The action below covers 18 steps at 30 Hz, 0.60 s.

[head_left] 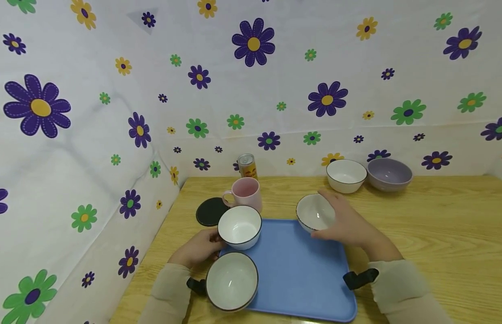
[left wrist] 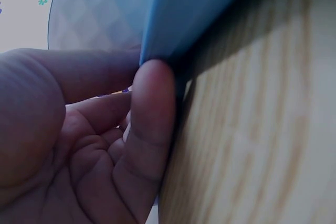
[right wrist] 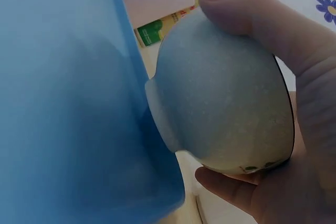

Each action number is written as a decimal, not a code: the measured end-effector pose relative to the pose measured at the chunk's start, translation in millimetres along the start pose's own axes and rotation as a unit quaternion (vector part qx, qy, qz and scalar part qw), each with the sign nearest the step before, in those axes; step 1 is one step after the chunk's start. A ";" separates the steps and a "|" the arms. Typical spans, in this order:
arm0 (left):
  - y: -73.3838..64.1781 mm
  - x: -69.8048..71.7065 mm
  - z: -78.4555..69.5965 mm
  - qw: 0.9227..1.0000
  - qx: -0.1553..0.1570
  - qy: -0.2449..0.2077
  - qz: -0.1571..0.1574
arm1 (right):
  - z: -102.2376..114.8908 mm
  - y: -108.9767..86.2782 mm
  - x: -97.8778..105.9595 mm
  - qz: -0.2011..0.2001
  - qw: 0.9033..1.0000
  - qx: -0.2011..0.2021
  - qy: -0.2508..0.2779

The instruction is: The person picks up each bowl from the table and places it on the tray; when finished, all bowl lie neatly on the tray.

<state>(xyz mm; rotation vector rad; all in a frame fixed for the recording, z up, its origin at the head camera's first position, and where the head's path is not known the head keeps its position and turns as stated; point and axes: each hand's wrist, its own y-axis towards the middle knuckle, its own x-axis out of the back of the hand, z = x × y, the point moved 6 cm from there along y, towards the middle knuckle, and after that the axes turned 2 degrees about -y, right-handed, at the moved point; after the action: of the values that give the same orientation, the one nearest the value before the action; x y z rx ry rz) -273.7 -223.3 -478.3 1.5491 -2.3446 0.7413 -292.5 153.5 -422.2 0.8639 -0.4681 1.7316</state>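
Observation:
My right hand (head_left: pixel 348 222) holds a small white bowl (head_left: pixel 313 211) with a thin dark rim, thumb on one side and fingers on the other. In the right wrist view the bowl's foot (right wrist: pixel 160 116) is right at the edge of the blue tray (right wrist: pixel 68 103), by the far right corner. On the left, my left hand (head_left: pixel 200 247) pinches the rim of the blue tray (head_left: pixel 299 274) between thumb (left wrist: pixel 105 74) and a fingertip (left wrist: pixel 153 87). Two white bowls with dark rims, one farther (head_left: pixel 239 227) and one nearer (head_left: pixel 232 281), stand at the tray's left side.
Behind the tray are a pink mug (head_left: pixel 246 193), a yellow can (head_left: pixel 247 166) and a black round coaster (head_left: pixel 210 211). At the back right, a white bowl (head_left: pixel 346 175) stands beside a purple bowl (head_left: pixel 390 174). A flowered sheet (head_left: pixel 291 81) hangs behind the wooden table (head_left: pixel 449 225).

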 end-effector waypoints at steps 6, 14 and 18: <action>0.1 0.5 -0.7 1.000 -0.001 -0.002 -0.003 | 8.3 0.0 -14.0 0.016 1.000 0.014 0.009; 0.0 -0.5 -0.4 1.000 -0.009 -0.003 -0.005 | 20.2 0.9 -33.4 0.038 0.999 0.028 0.012; 0.4 0.2 -0.6 1.000 -0.013 0.002 -0.004 | 24.7 2.3 -39.9 0.044 0.998 0.040 0.016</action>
<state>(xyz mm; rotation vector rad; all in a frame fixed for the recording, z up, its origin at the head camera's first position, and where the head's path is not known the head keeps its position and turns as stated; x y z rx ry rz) -274.2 -223.1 -477.7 1.5423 -2.3349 0.7080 -281.1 109.9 -435.5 0.8828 -0.4245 1.8525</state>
